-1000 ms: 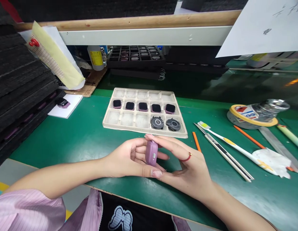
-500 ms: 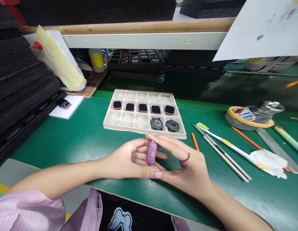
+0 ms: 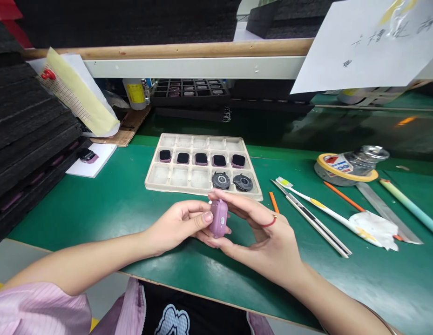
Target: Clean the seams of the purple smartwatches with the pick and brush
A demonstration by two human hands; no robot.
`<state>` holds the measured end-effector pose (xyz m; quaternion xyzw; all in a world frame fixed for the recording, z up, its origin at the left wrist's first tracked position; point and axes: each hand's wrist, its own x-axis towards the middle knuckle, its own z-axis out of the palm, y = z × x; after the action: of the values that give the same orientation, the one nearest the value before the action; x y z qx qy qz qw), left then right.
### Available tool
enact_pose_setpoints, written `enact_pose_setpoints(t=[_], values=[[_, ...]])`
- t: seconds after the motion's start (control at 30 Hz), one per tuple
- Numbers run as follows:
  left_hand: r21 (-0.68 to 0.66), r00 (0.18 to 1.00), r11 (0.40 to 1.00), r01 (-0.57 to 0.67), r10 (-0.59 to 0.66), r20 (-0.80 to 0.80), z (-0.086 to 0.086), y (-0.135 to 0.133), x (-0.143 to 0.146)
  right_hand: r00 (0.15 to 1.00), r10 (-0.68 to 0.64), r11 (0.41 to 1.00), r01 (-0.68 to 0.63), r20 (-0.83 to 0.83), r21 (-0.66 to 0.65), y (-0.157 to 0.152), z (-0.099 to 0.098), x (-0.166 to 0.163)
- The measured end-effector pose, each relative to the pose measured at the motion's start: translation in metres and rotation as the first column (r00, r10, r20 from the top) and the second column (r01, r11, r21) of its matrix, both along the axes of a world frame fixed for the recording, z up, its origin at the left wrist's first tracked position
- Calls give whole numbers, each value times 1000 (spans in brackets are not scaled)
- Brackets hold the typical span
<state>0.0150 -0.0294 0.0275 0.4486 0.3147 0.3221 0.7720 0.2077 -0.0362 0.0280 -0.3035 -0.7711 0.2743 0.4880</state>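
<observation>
Left hand (image 3: 173, 228): thumb and fingers pinching the purple case (image 3: 220, 218).
Right hand (image 3: 274, 237): fingertips on its top, thumb at its bottom.
Purple case: upright between the hands, near the pale tray (image 3: 180, 176).

My left hand (image 3: 179, 225) + right hand (image 3: 274, 237) hold rounded purple case (image 3: 219, 218) | beige compartmented tray (image 3: 179, 176) beyond, on green bench (image 3: 94, 209)

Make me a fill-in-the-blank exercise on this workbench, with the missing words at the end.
The left hand and right hand both hold the purple case above the ____ tabletop.
Square dark-faced pieces line the ____ row of the pale tray.
The row nearest the person holds ____ round black pieces.
The toothbrush lies on the tray's ____ side.

Missing words: green; middle; two; right.
</observation>
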Motion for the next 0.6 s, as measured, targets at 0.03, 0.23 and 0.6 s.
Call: enact_pose_setpoints(t=[0.03, 0.23, 0.6], values=[[1, 1000, 1000, 1, -1, -2, 0, 0, 0, 1000, 5, 1000, -6, -8, -15, 0, -1, 0], [0, 1000, 1000, 5, -5, -16, 2, 1, 0, 999, 25, 998, -26, -22, -49, 0, -2, -1], [-24, 1000, 1000, -4, 3, -10, 6, 1, -3, 997, 29, 999, -32, 67, 33, 1, -4, -4]])
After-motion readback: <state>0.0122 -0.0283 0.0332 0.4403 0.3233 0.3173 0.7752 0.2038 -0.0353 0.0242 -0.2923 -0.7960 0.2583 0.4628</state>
